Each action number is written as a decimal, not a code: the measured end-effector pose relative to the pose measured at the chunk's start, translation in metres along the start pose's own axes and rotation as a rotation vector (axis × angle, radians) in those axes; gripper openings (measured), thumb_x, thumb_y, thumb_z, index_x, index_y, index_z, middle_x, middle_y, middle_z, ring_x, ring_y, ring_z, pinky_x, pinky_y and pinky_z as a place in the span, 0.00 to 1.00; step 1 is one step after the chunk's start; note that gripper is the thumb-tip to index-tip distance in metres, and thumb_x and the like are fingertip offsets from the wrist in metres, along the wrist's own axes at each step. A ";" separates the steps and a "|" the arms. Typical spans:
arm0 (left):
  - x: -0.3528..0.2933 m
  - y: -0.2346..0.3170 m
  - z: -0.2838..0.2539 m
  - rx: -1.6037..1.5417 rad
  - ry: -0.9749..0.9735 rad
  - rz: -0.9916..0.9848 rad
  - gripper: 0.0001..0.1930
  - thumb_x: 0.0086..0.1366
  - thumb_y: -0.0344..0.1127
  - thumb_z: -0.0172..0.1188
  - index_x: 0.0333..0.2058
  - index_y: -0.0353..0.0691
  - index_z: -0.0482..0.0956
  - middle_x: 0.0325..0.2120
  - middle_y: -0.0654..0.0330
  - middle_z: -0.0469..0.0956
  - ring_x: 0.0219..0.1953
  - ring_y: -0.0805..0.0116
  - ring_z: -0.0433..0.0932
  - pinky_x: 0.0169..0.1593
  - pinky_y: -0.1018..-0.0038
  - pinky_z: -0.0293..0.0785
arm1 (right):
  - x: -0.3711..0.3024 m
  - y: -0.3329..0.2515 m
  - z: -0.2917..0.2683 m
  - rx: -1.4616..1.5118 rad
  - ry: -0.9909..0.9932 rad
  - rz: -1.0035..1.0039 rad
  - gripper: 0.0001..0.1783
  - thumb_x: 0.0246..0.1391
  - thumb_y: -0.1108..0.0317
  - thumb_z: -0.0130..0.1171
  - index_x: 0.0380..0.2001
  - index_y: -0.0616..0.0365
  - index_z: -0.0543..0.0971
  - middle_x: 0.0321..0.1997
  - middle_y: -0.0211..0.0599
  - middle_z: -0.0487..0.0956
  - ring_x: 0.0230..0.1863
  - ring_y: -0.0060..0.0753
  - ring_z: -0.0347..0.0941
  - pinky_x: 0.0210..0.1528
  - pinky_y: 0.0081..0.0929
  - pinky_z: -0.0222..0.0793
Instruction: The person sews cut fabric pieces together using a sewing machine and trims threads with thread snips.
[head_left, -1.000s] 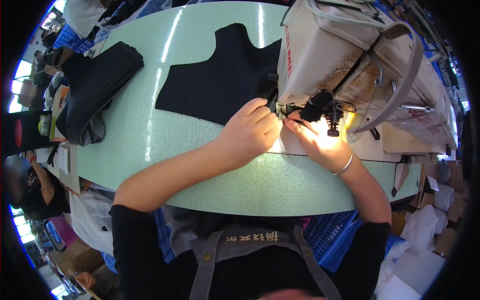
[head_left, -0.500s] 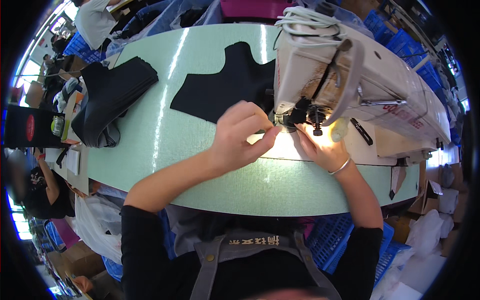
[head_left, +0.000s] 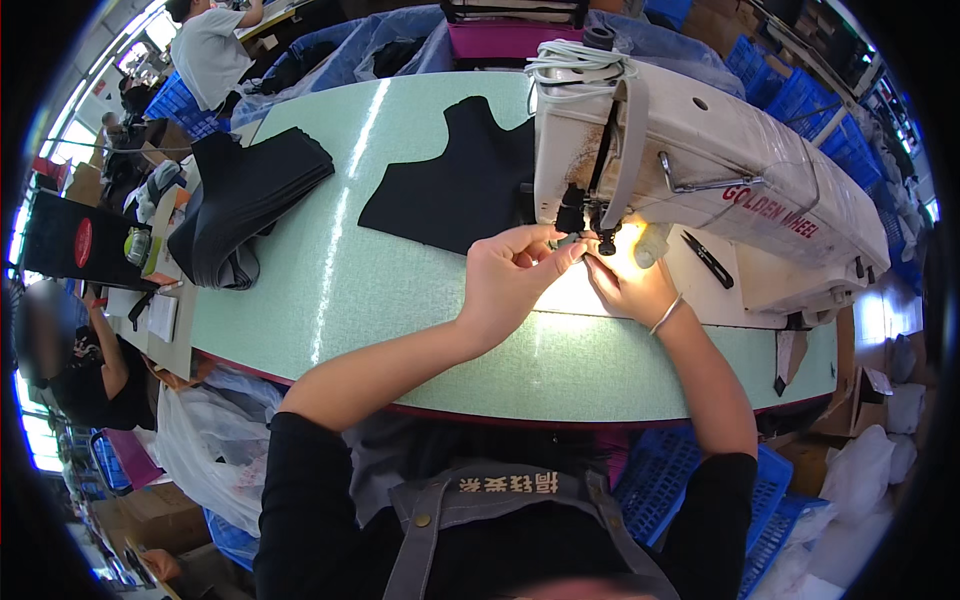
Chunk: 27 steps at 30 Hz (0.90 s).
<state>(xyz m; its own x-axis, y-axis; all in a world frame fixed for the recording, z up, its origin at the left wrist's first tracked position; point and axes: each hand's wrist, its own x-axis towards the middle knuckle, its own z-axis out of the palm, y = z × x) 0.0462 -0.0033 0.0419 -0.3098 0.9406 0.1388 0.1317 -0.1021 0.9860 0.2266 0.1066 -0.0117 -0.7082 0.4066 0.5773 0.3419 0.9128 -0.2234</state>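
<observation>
Both my hands meet under the lit needle area of a white sewing machine (head_left: 720, 160). My left hand (head_left: 510, 280) is closed, thumb and forefinger pinched together just in front of the presser foot. My right hand (head_left: 640, 290), with a bracelet at its wrist, lies right beside it, fingers curled in near the needle. Whatever lies between the fingertips is too small and glare-lit to name. A black cut fabric piece (head_left: 450, 185) lies flat left of the machine head, its right part hidden behind it.
Black thread snips (head_left: 708, 260) lie on the machine bed, right of my hand. A folded stack of black fabric pieces (head_left: 250, 200) rests on the green table (head_left: 400, 330) at left. Blue crates (head_left: 655, 480) stand below the front edge. Other people are at the left.
My left hand has come right, its pinched fingertips now close against my right hand's. My right hand stays near the needle. The whole view has shifted slightly.
</observation>
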 end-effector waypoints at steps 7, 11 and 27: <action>0.005 -0.004 0.007 -0.054 -0.005 0.090 0.18 0.61 0.33 0.70 0.18 0.37 0.71 0.16 0.73 0.69 0.20 0.87 0.60 0.22 0.83 0.55 | 0.004 -0.004 -0.008 0.012 0.035 -0.042 0.06 0.47 0.71 0.65 0.31 0.57 0.81 0.31 0.40 0.76 0.31 0.46 0.74 0.33 0.41 0.69; 0.005 -0.008 0.019 -0.246 0.066 0.120 0.14 0.62 0.33 0.70 0.21 0.36 0.75 0.17 0.70 0.75 0.21 0.86 0.66 0.24 0.82 0.62 | 0.004 -0.003 -0.007 0.045 0.037 -0.037 0.06 0.47 0.71 0.65 0.30 0.57 0.81 0.31 0.40 0.76 0.30 0.46 0.74 0.33 0.42 0.68; -0.018 -0.020 -0.028 0.249 -0.552 0.624 0.08 0.53 0.26 0.68 0.31 0.37 0.77 0.33 0.59 0.79 0.35 0.60 0.79 0.40 0.67 0.75 | 0.016 -0.070 -0.033 1.620 -0.118 0.679 0.18 0.66 0.66 0.50 0.55 0.65 0.74 0.46 0.36 0.79 0.21 0.17 0.66 0.27 0.16 0.65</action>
<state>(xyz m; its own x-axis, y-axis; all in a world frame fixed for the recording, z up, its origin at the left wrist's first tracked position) 0.0230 -0.0275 0.0225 0.3801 0.7655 0.5192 0.3475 -0.6384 0.6868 0.2119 0.0476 0.0395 -0.7757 0.6308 0.0207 -0.2819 -0.3170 -0.9055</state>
